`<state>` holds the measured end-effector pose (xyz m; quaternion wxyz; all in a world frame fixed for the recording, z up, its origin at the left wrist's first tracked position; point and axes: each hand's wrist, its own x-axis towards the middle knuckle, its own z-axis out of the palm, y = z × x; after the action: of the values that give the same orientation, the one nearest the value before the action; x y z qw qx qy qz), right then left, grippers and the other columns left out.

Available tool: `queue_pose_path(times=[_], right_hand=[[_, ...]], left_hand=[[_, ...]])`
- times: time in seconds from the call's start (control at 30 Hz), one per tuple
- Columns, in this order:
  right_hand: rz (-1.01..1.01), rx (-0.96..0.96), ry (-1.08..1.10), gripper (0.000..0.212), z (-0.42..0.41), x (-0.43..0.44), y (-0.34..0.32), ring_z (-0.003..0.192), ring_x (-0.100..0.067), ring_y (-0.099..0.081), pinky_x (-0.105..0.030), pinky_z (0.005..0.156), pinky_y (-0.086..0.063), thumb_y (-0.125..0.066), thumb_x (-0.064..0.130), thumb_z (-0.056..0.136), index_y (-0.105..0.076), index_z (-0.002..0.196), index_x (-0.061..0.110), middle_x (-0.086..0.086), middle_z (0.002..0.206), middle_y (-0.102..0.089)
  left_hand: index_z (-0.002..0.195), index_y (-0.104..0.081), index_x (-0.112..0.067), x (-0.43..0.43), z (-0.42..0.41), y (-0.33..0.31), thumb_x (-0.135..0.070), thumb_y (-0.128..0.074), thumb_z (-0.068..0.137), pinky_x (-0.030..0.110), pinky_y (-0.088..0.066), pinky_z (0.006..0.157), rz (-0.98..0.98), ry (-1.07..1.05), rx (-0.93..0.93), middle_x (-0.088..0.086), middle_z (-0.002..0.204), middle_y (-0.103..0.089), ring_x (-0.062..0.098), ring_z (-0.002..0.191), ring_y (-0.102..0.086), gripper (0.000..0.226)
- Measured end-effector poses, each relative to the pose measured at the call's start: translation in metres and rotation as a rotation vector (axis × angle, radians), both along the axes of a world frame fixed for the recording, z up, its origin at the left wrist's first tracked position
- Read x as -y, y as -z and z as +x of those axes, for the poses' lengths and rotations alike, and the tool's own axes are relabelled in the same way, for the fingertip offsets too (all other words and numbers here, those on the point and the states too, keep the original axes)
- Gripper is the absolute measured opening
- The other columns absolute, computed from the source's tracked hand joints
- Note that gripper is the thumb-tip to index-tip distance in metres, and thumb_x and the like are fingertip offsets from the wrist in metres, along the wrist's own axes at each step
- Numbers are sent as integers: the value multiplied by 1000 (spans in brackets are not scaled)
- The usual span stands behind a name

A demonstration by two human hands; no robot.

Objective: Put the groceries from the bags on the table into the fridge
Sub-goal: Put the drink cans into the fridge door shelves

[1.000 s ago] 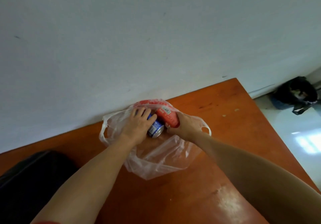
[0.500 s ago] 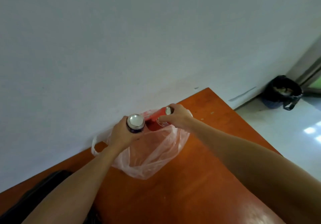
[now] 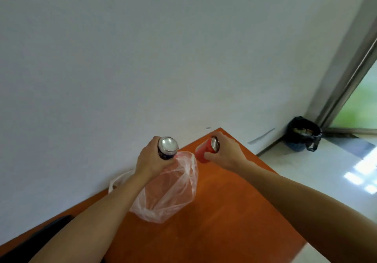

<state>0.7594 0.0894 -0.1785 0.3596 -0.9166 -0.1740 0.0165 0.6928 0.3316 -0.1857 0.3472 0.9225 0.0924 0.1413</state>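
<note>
We hold a blue can (image 3: 167,148) in our left hand (image 3: 150,159) and a red can (image 3: 206,149) in our right hand (image 3: 226,153), fingers wrapped round their rigid, likely slippery sides.

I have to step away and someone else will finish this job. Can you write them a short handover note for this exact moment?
Left hand: grips a dark blue can, upright, above the bag.
Right hand: grips a red can, tilted, over the far end of the table.
Plastic bag: lies on the table near the wall. It looks empty, though its folds may hide something.
Done: both cans are out of the bag.
Left: carry both cans to the fridge, which is not in view, and put them in. Then look for other bags; none show here.
</note>
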Motion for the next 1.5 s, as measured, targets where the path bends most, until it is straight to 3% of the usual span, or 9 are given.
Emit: queue_pose_path(times=[0.17, 0.47, 0.6, 0.83, 0.97, 1.07, 1.17, 1.37, 1.5], right_hand=[[-132, 123, 106, 69, -57, 106, -21, 88, -14, -54, -23, 73, -41, -70, 51, 70, -46, 129, 25, 3, 112, -59], [-247, 161, 461, 66, -215, 334, -44, 88, -18, -53, -25, 73, -43, -71, 52, 68, -46, 123, 26, 1, 111, -61], [-313, 143, 625, 69, -280, 434, -58, 93, -19, -55, -28, 79, -46, -73, 51, 70, -45, 128, 25, 0, 116, -60], [-329, 140, 939, 67, -351, 597, -67, 93, -22, -59, -30, 78, -48, -72, 56, 65, -49, 122, 28, 0, 113, -62], [-368, 115, 1094, 63, -377, 690, -72, 85, -17, -57, -30, 73, -48, -71, 58, 66, -50, 118, 29, 3, 106, -62], [-367, 98, 1207, 59, -401, 753, -86, 87, -16, -57, -30, 77, -51, -72, 56, 67, -50, 115, 29, 4, 105, -62], [-368, 106, 1334, 61, -430, 808, -105, 89, -15, -56, -25, 77, -47, -75, 54, 68, -50, 116, 28, 6, 103, -58], [-365, 121, 1575, 75, -493, 900, -132, 84, -17, -57, -29, 75, -48, -59, 69, 49, -52, 112, 30, 8, 98, -59], [-354, 134, 1677, 67, -533, 971, -138, 83, -14, -60, -29, 75, -52, -66, 65, 50, -51, 109, 36, 10, 96, -62]], left_hand=[[103, -49, -28, 85, -17, -20, -39, -83, 61, 33, -50, 69, 53, 150, 29, -8, 96, -62, 15, 85, -60, 55], [99, -49, -30, 320, -77, -34, -44, -80, 56, 33, -53, 65, 40, 552, 78, -11, 91, -62, 12, 81, -60, 55], [101, -50, -29, 436, -104, -40, -34, -84, 56, 28, -47, 65, -16, 755, 88, -10, 91, -62, 15, 84, -61, 56], [101, -50, -28, 631, -117, -48, -41, -81, 54, 36, -52, 73, -15, 1039, 118, -6, 92, -66, 20, 84, -62, 58], [106, -52, -25, 751, -113, -51, -36, -84, 57, 26, -45, 68, -21, 1225, 160, -6, 92, -64, 18, 83, -59, 59], [110, -50, -27, 840, -112, -60, -35, -84, 60, 21, -46, 76, -58, 1375, 164, -8, 101, -64, 12, 91, -58, 61], [109, -46, -32, 923, -119, -77, -41, -83, 59, 29, -51, 84, -92, 1512, 175, -11, 105, -62, 11, 97, -59, 63], [104, -49, -27, 1068, -163, -104, -40, -83, 60, 34, -51, 77, -139, 1677, 168, -8, 98, -63, 14, 89, -61, 57], [108, -51, -26, 1161, -198, -113, -32, -83, 62, 25, -43, 72, -177, 1749, 144, -9, 98, -62, 13, 88, -58, 56]])
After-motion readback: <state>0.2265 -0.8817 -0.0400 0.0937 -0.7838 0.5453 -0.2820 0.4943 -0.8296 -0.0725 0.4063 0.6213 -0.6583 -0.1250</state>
